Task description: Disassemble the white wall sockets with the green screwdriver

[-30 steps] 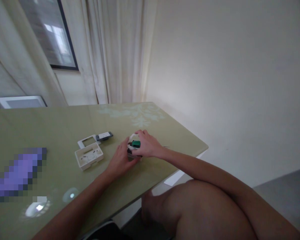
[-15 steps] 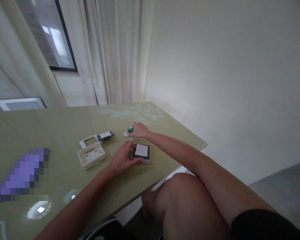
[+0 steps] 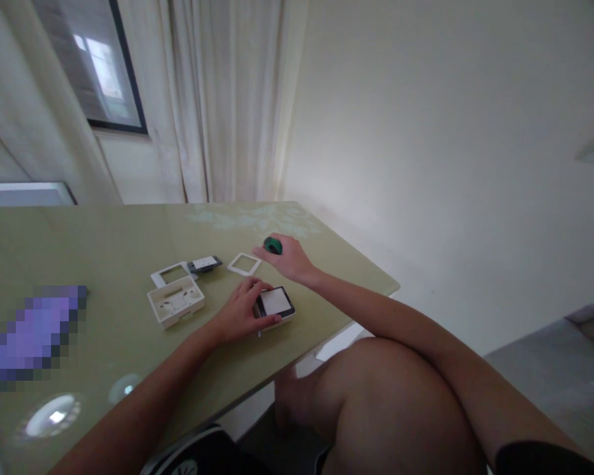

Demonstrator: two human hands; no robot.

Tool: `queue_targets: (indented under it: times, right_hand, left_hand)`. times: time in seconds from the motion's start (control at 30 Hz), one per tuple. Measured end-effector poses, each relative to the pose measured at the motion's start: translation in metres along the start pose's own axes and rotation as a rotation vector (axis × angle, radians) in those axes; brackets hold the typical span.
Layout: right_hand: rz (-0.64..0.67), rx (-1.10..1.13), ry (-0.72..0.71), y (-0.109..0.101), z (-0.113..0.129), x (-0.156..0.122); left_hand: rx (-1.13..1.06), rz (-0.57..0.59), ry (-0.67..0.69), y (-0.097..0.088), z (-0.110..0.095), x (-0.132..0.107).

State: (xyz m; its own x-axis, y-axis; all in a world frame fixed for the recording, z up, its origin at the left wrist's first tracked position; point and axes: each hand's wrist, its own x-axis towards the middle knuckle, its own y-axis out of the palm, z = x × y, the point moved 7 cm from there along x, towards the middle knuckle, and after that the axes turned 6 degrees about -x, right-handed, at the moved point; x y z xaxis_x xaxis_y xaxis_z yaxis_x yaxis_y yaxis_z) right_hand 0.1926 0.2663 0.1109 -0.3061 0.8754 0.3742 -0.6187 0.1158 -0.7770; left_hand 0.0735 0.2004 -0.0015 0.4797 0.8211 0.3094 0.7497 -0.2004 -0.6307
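A square white unit (image 3: 276, 302) with a dark rim and a pale panel on top sits on the greenish table (image 3: 123, 251), near the edge closest to the person. The left hand (image 3: 242, 310) grasps it from its left side, thumb along the near edge and fingers over the far left corner. Just beyond, the right hand (image 3: 288, 257) is curled around a green handle (image 3: 273, 245), its rounded end showing beside the thumb; the rest of that object is hidden, so I cannot tell what it is. The right hand appears to be above the tabletop, though the angle makes its height hard to judge.

A thin white square frame (image 3: 237, 271) lies flat just left of the right hand, beyond the unit. Farther left stands a shallow white box (image 3: 183, 315), open side up. Close behind it lies a second white frame (image 3: 157, 280), next to a dark module (image 3: 205, 264) with a white face. Well apart, toward the left edge of the view, is a purple object (image 3: 34, 336), blurred into blocks. Pale curtains (image 3: 237, 99) hang behind the table, beside a plain wall (image 3: 426, 132).
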Motion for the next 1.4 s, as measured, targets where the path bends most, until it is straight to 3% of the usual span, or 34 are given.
queue_targets:
  times: [0.23,0.4,0.5,0.6,0.77,0.9,1.07,1.23,1.4]
  right_hand:
    - [-0.122,0.511,0.131,-0.018,-0.018,-0.018]
    - [-0.137,0.984,0.154,-0.021,-0.007,-0.024]
    - [-0.151,1.092,0.117,-0.023,-0.003,-0.029]
    - [-0.154,1.166,0.1,-0.023,-0.001,-0.031]
    - [-0.111,1.204,0.126,-0.017,0.002,-0.034]
    - [-0.065,1.232,0.144,-0.008,0.001,-0.038]
    - [-0.017,1.272,0.164,0.001,0.0,-0.042]
    - [0.057,1.299,0.106,0.004,0.009,-0.045]
    - [0.105,1.257,0.073,0.005,0.011,-0.046]
  left_hand:
    - [0.008,0.024,0.062,-0.007,0.002,0.001]
    - [0.078,-0.043,0.086,-0.004,0.001,0.001]
    - [0.05,0.026,0.086,-0.005,-0.001,0.001]
    - [0.009,0.147,0.106,-0.007,-0.003,-0.001]
    - [0.071,0.029,-0.002,-0.01,0.0,-0.004]
    - [0.03,0.142,0.103,-0.002,-0.009,-0.007]
    - [0.159,0.037,0.103,-0.002,-0.008,-0.003]
    - [0.225,0.032,0.114,0.017,-0.009,0.001]
    - [0.193,0.013,0.124,0.013,-0.007,0.0]
